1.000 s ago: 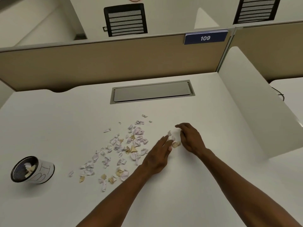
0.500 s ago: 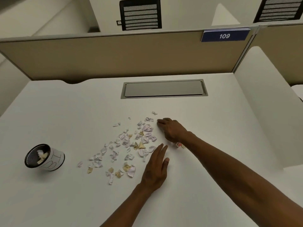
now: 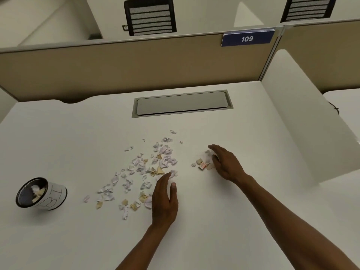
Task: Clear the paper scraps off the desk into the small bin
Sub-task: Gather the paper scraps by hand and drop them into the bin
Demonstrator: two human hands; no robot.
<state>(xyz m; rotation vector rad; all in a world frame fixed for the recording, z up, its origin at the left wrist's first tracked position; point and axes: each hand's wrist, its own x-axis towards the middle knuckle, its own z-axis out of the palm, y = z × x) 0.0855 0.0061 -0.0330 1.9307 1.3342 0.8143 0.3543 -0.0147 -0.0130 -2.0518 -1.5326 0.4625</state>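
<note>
Desk: we see a white, smooth desk (image 3: pixel 214 221) with rounded back corners; its matte top carries everything.
Cable hatch: a long grey metal flap (image 3: pixel 182 103) sits flush in the desk near the back edge.
Room: a beige partition wall (image 3: pixel 116 69) stands behind the desk, with a blue sign (image 3: pixel 247 38) that reads 109; a white side panel (image 3: pixel 303 121) closes the right side. Behind the partition we notice two black mesh chair backs (image 3: pixel 151 16).
Paper scraps: the main heap (image 3: pixel 144 172) lies in the middle of the desk, small torn pieces, crumpled, white, pale lilac and tan. A smaller group (image 3: pixel 203 162) lies apart, to the right of it.
Bin: a small round bin (image 3: pixel 41 192), black mesh inside and white paper outside with letters written on it, stands on the desk well left of the scraps. It looks tilted in this wide view. Inside we see a few white and tan scraps.
Left hand: our left hand (image 3: pixel 165 199) lies flat at the right edge of the main heap, fingers stretched and together, holding nothing.
Right hand: our right hand (image 3: pixel 226 162) is cupped loosely just beside the smaller group, fingers spread, nothing gripped.
</note>
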